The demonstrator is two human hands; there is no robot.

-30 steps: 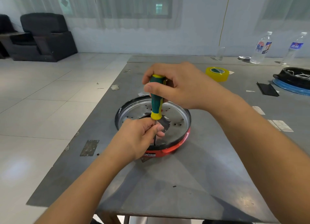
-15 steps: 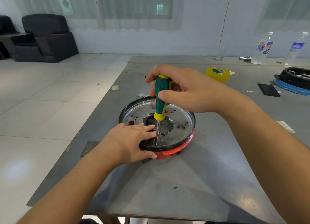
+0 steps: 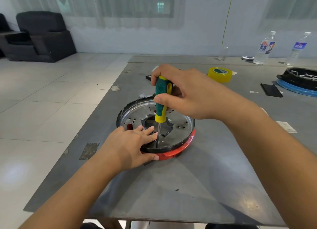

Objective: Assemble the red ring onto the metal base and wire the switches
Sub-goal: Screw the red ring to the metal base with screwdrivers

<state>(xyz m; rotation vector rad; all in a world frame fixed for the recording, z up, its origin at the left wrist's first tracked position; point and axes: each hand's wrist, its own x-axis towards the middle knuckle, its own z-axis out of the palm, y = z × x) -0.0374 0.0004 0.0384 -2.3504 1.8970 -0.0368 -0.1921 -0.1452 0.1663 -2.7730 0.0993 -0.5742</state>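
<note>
Right now, round metal base point(image 3: 178, 124) full of holes seated in red ring point(image 3: 176, 151), right hand point(image 3: 190, 95) gripping upright screwdriver point(image 3: 161, 100), left hand point(image 3: 132, 144) fingers flat on rim.

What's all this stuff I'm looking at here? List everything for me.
metal base: one, silver with holes, table middle, on the red ring
red ring: one, red, under the base
screwdriver: one, green and yellow, upright, tip on the base
tape roll: one, yellow, far side of table
water bottles: two, clear, far right
black tub: one, on a blue ring, right edge
table: one, grey
armchair: one, black, back left
left hand: fingers flat on the base, thumb on the ring's side
right hand: grips the screwdriver handle
</note>
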